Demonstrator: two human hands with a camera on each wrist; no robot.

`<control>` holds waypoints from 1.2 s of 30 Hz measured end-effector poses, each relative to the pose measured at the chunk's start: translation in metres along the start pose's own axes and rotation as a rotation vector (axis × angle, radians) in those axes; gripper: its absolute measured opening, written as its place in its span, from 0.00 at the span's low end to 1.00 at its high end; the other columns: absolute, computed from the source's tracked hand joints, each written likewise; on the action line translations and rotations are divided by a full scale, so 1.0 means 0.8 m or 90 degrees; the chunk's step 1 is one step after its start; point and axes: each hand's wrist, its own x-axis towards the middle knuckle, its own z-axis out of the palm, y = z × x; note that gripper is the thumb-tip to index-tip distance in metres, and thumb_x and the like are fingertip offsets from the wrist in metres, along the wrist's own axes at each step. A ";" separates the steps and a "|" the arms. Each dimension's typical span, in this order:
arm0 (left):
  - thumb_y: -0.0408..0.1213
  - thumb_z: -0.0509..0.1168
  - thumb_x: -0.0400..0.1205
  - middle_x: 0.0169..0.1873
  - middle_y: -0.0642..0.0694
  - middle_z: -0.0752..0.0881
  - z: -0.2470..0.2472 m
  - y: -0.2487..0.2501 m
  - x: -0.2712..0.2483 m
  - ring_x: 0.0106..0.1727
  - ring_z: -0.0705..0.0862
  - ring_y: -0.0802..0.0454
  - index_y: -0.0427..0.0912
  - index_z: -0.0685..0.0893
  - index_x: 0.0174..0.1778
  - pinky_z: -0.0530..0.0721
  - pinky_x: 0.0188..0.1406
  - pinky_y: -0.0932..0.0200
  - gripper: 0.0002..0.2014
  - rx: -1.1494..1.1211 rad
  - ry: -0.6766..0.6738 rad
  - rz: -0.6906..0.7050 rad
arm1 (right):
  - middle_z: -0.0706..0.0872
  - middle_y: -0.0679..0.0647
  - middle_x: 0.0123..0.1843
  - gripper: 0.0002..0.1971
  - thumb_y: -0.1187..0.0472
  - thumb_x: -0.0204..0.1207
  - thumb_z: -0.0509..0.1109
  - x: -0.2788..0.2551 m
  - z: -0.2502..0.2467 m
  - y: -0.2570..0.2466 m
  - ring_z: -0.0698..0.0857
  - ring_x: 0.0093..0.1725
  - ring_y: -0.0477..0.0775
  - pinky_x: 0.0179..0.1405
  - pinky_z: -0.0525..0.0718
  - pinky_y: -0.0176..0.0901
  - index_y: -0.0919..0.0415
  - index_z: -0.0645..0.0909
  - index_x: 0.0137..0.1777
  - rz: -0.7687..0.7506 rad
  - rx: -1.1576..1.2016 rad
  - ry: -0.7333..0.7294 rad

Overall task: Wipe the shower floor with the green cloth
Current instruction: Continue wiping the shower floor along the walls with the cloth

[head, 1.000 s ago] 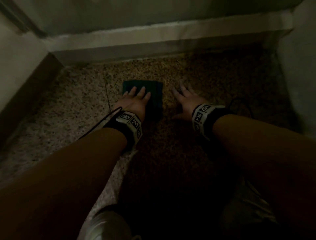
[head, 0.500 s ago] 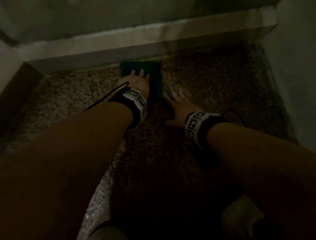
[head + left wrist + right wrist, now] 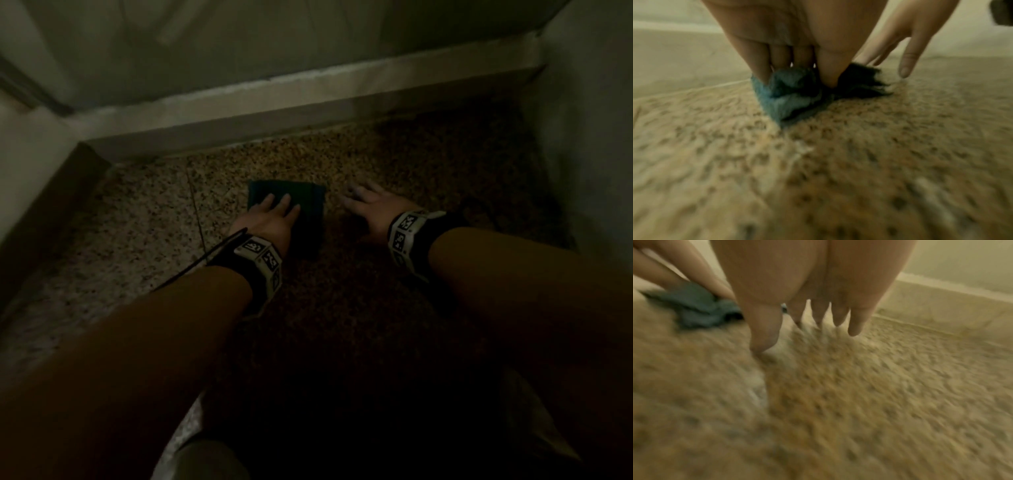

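Observation:
A dark green cloth [image 3: 310,209] lies flat on the speckled shower floor [image 3: 144,219], a short way in front of the back kerb. My left hand [image 3: 274,214] presses down on the cloth with straight fingers. The left wrist view shows the cloth [image 3: 789,95] bunched under the left hand's fingertips [image 3: 828,76]. My right hand [image 3: 368,202] rests flat on the bare floor just right of the cloth, fingers spread and holding nothing. In the right wrist view the right hand's fingers [image 3: 856,319] touch the floor, with the cloth [image 3: 701,308] to their left.
A pale raised kerb [image 3: 308,92] runs along the back of the floor. Walls close in on the left [image 3: 30,144] and on the right [image 3: 589,137]. A grout line [image 3: 197,209] crosses the floor left of the cloth. My knees sit low in the head view.
My left hand pushed the cloth forward to the kerb half a second ago and has now drawn it back towards me. The right hand stayed on the floor beside it.

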 end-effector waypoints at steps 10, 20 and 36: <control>0.32 0.55 0.87 0.83 0.49 0.37 -0.076 0.025 0.057 0.83 0.41 0.45 0.49 0.39 0.83 0.53 0.78 0.39 0.36 -0.039 0.058 -0.092 | 0.26 0.49 0.82 0.44 0.42 0.81 0.61 0.000 -0.004 0.009 0.33 0.82 0.61 0.80 0.54 0.58 0.46 0.32 0.83 -0.018 -0.066 -0.065; 0.25 0.56 0.84 0.83 0.50 0.38 -0.063 0.037 0.050 0.83 0.41 0.45 0.48 0.42 0.84 0.58 0.77 0.39 0.38 -0.050 0.084 -0.103 | 0.30 0.47 0.84 0.44 0.44 0.79 0.65 0.003 0.013 0.025 0.36 0.83 0.57 0.79 0.57 0.54 0.44 0.36 0.83 -0.078 0.013 0.025; 0.24 0.57 0.84 0.82 0.53 0.36 -0.039 0.076 0.047 0.83 0.40 0.48 0.51 0.41 0.84 0.60 0.78 0.40 0.39 -0.060 0.093 -0.093 | 0.25 0.49 0.82 0.48 0.37 0.77 0.63 -0.004 0.014 0.075 0.33 0.82 0.63 0.81 0.54 0.62 0.42 0.29 0.81 0.007 0.000 -0.043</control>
